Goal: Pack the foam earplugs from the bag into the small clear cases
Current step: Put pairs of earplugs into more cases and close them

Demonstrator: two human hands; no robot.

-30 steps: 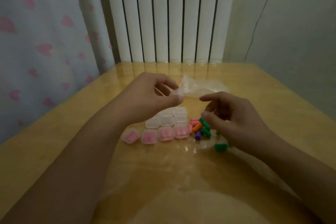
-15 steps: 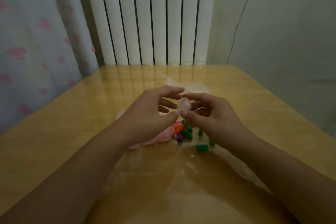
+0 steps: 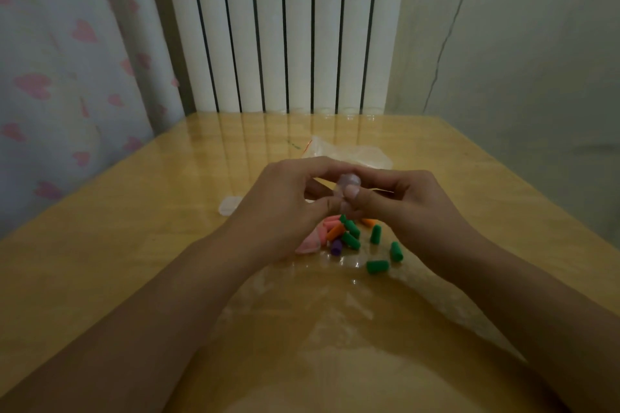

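Hands together now: left hand [image 3: 285, 208] and right hand [image 3: 407, 208], apart a second ago, both pinch one clear case [image 3: 349, 185] above the loose earplugs [image 3: 350, 238]. Bag [image 3: 349, 152] lies behind on the glossy wooden table [image 3: 134, 245]; radiator [image 3: 285, 27] and heart-print curtain [image 3: 67, 60] beyond.

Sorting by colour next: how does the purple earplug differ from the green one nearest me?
The purple earplug sits in the pile, against other plugs; the green earplug lies alone, apart. Purple points roughly toward the camera and looks short; green lies sideways, showing its full length. Both rest loose on the table.
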